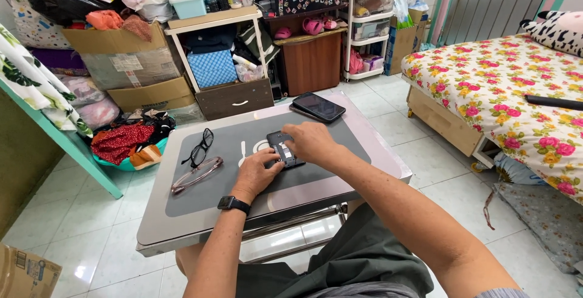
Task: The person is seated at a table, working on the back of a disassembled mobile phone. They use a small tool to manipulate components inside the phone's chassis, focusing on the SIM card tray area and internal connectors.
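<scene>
Item: small opened phone (283, 149), flat on desk (182, 225) for steadiness, my left fingers (274, 165) and right fingers (290, 133) clamped on it; glasses (200, 147) at nine o'clock.

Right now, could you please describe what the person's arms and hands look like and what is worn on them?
Both forearms are bare, with no sleeves down to the wrists. The left hand has a black smartwatch with a dark band and a square face on its wrist. The right hand wears no watch, glove or ring that I can see. A bit of grey sleeve shows at the upper right arm.
</scene>
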